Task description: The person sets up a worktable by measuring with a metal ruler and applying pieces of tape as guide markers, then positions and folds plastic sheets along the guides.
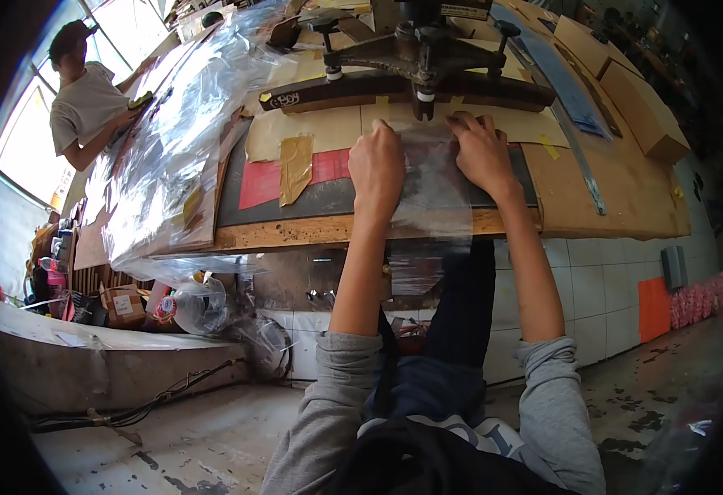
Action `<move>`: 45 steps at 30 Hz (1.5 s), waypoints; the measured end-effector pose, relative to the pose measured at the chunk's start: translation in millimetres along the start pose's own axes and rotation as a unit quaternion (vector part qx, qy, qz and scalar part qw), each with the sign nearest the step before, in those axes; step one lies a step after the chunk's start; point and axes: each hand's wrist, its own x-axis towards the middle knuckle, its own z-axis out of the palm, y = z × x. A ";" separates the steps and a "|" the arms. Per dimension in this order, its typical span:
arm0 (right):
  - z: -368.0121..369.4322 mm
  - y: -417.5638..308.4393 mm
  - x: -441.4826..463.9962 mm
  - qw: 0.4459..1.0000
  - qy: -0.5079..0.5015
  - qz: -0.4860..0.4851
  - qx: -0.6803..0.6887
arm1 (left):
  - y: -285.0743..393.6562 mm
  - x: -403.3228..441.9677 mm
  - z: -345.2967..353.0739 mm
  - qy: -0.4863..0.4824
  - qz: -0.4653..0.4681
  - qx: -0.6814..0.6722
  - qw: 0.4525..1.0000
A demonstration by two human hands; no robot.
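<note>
A clear plastic sheet lies over the dark work surface and hangs past the wooden front edge. At its far left corner my left hand is closed, pinching the film. My right hand, fingers bent and closed, grips the film's far right corner. Just beyond both hands is the dark curved bar of a black metal press. Beneath the bar lies cream card with yellow tape pieces. A red strip and brown tape are left of my left hand.
Crumpled clear plastic covers the table's left side, where another person stands. To the right are a steel ruler, blue sheets and a cardboard box. A large clear bottle sits below the table.
</note>
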 end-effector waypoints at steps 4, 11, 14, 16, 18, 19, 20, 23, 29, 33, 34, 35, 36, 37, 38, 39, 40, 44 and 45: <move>-1.8 -1.7 0.1 1.000 -0.021 0.009 -0.021 | 5.9 -1.0 -5.9 -0.012 -0.003 0.030 0.999; 3.5 -2.8 -3.8 1.000 0.019 0.006 -0.020 | -0.6 -9.3 1.5 0.005 0.023 0.034 0.999; 7.9 -4.4 -1.0 0.995 0.088 -0.005 -0.036 | 5.5 -3.9 -1.5 0.011 0.009 0.044 0.999; 4.5 -5.8 -3.4 0.988 0.138 -0.022 -0.058 | 3.9 -3.6 1.1 0.002 0.003 0.051 0.999; -0.1 -7.1 -6.9 0.979 0.197 -0.044 -0.019 | 4.5 -2.6 1.1 -0.011 -0.010 0.043 0.999; -2.1 -8.6 -10.2 0.973 0.225 -0.055 0.001 | 5.4 -2.5 -0.5 -0.028 -0.024 0.039 0.999; -3.9 -11.3 -14.0 0.971 0.231 -0.059 0.023 | 6.6 -2.6 -2.2 -0.046 -0.039 0.035 0.998; -5.3 -21.1 -25.1 0.968 0.230 -0.072 0.071 | 9.3 -5.2 -5.2 -0.028 -0.036 0.018 0.999; -4.2 -23.4 -32.1 0.971 0.213 -0.054 0.098 | 5.5 -7.3 -1.2 -0.021 -0.012 0.003 1.000; -2.5 -22.2 -32.0 0.971 0.212 -0.057 0.093 | 8.7 -7.5 -4.2 -0.030 -0.020 0.010 0.999; -3.0 -22.5 -32.0 0.971 0.213 -0.058 0.092 | 9.0 -7.4 -4.3 -0.030 -0.019 0.010 0.999; -3.3 -22.8 -32.0 0.971 0.213 -0.059 0.091 | 9.0 -7.5 -4.5 -0.030 -0.019 0.011 0.999; -3.5 -22.9 -31.9 0.971 0.211 -0.058 0.091 | 8.3 -7.5 -4.0 -0.029 -0.016 0.011 0.999; -3.5 -22.7 -31.9 0.972 0.210 -0.057 0.092 | 7.5 -7.6 -3.5 -0.028 -0.013 0.011 0.999; -3.3 -22.6 -32.1 0.972 0.208 -0.056 0.093 | 6.6 -7.8 -2.8 -0.028 -0.010 0.012 0.999; -3.2 -22.7 -32.3 0.972 0.208 -0.056 0.095 | 6.4 -8.0 -2.7 -0.029 -0.012 0.012 0.999; -3.3 -22.6 -32.2 0.972 0.208 -0.056 0.096 | 6.6 -7.8 -2.4 -0.031 -0.014 0.011 0.999; -3.8 -23.0 -32.3 0.972 0.208 -0.055 0.097 | 9.0 -7.5 -4.0 -0.039 -0.027 0.018 0.999; -3.7 -22.8 -32.6 0.972 0.208 -0.056 0.097 | 8.5 -8.0 -3.6 -0.037 -0.023 0.016 0.999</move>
